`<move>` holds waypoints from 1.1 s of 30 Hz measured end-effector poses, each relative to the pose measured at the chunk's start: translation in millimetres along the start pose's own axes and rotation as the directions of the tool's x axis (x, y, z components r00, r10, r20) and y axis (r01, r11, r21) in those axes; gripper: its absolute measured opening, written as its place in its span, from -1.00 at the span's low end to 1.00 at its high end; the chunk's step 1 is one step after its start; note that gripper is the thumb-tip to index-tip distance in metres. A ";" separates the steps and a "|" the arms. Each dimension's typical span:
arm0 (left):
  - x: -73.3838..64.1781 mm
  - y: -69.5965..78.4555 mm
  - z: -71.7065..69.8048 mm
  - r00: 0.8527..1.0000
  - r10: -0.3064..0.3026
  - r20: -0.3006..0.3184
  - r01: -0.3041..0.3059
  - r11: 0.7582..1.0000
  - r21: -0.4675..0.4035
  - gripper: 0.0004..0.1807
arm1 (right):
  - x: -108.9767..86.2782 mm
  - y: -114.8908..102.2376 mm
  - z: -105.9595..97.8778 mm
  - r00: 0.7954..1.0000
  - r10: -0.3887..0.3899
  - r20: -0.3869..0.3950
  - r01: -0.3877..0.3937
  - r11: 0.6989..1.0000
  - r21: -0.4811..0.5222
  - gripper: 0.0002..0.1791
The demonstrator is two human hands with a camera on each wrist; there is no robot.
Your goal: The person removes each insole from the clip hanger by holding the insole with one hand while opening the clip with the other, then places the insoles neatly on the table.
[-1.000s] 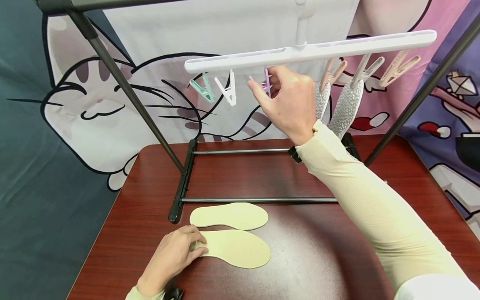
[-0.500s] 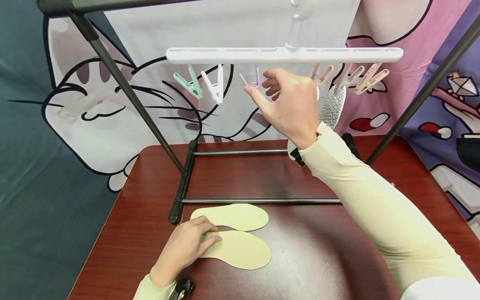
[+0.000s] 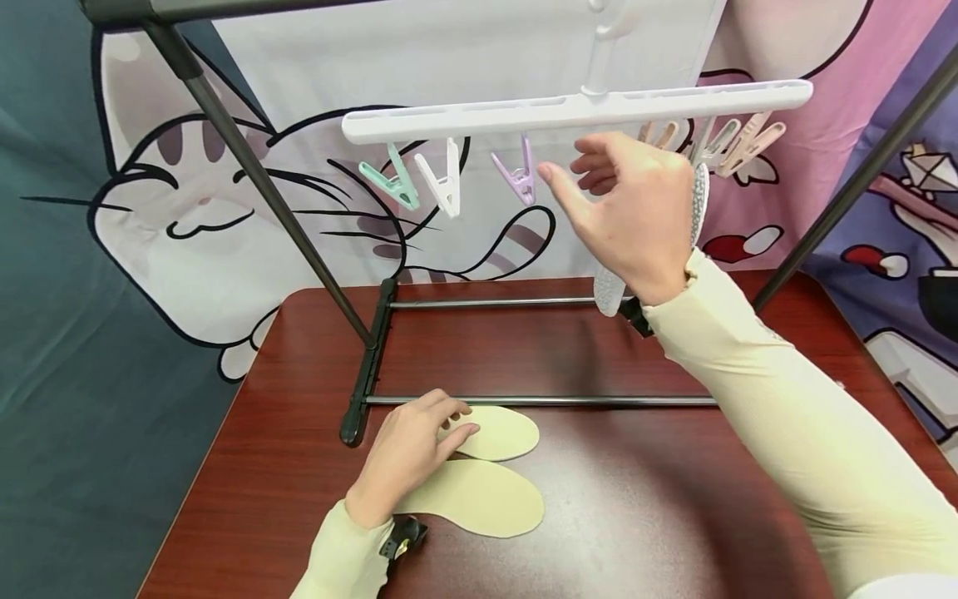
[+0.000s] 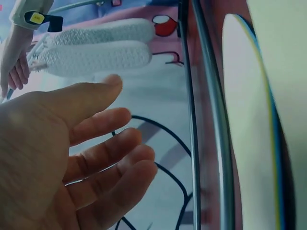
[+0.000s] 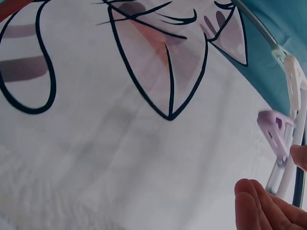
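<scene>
Two pale yellow insoles lie on the table, a far insole [image 3: 500, 433] and a near insole [image 3: 486, 499]. My left hand [image 3: 412, 445] hovers over their left ends, fingers loosely bent around nothing in the left wrist view. Up by the white hanger [image 3: 479, 116], my right hand [image 3: 632, 212] is raised with fingers relaxed and holds nothing. Just left of it hangs a purple clothespin [image 3: 521, 175], apart from the fingers. A white clothespin [image 3: 443, 179] and a green clothespin [image 3: 397, 179] hang further left. Grey-white textured insoles [image 4: 96, 55] hang at the right, partly behind my right hand.
Beige clothespins [image 3: 748, 146] hang at the hanger's right end. A dark metal rack frame [image 3: 262, 175] rises on both sides. Its lower bars [image 3: 539, 401] cross just above the red-brown table [image 3: 284, 466]. A cartoon-printed cloth [image 3: 187, 274] hangs behind.
My right hand has let go of the purple clothespin and moved right. The hanger has swung. My left hand has shifted right and away from me, over the far insole.
</scene>
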State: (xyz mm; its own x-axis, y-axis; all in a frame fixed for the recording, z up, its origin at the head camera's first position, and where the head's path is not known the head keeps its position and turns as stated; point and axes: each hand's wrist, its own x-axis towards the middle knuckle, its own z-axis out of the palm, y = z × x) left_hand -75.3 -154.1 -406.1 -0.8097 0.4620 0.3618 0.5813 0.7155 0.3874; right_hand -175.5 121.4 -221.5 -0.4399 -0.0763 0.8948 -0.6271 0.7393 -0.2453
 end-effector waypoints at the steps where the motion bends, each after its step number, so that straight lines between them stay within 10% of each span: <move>1: 3.1 1.5 1.1 1.000 0.006 -0.012 -0.006 1.000 0.000 -0.81 | -0.2 1.3 -2.6 1.000 0.011 -0.005 -0.012 1.000 -0.002 -0.56; 12: 37.9 15.9 8.1 0.982 -0.029 -0.189 0.020 0.999 -0.045 -0.69 | -0.7 13.1 -24.7 0.989 0.132 -0.061 -0.135 0.990 -0.047 -0.59; 22: 72.9 24.5 23.7 0.931 -0.145 -0.335 0.086 0.979 -0.185 -0.62 | -3.3 25.6 -34.0 0.948 0.290 -0.131 -0.300 0.952 -0.066 -0.58; 33: 106.6 33.0 44.7 0.913 -0.183 -0.365 0.112 0.972 -0.206 -0.47 | -7.7 41.3 -38.9 0.895 0.431 -0.113 -0.439 0.897 -0.060 -0.52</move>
State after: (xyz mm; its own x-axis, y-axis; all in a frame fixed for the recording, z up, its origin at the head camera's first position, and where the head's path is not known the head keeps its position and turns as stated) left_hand -146.0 -57.8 -392.6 -0.8161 0.0993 0.5693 0.4906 0.6395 0.5918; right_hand -173.0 178.5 -224.1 -0.5917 0.3255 0.7375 -0.3307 0.7363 -0.5903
